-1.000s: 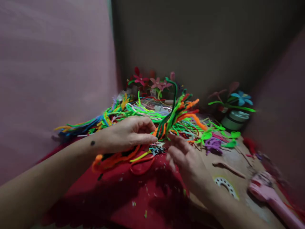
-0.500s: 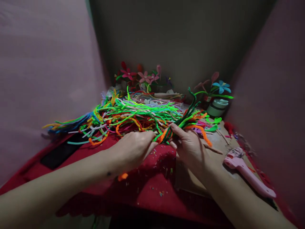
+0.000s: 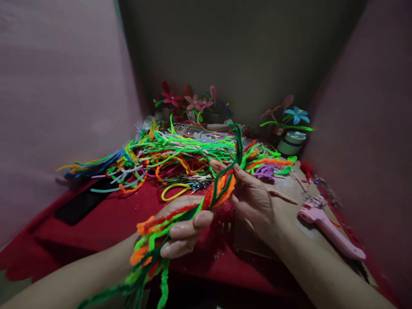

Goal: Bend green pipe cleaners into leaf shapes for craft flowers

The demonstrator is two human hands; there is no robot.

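My left hand (image 3: 183, 227) is closed around a bundle of pipe cleaners (image 3: 219, 189) in orange, red, light green and dark green. The bundle's near ends hang past my wrist at the bottom of the view. My right hand (image 3: 252, 197) pinches the same bundle a little farther along, where its far ends fan out over the table. Both hands hover above a red cloth (image 3: 112, 219).
A large heap of mixed-colour pipe cleaners (image 3: 161, 154) covers the back of the table. Finished pipe-cleaner flowers (image 3: 189, 103) stand at the back wall, with a blue flower in a pot (image 3: 294, 128) at right. A pink glue gun (image 3: 328, 229) lies on cardboard at right.
Both hands have drawn the bundle nearer and higher, out of the heap. My left hand has turned palm-up with the near ends trailing over my wrist.
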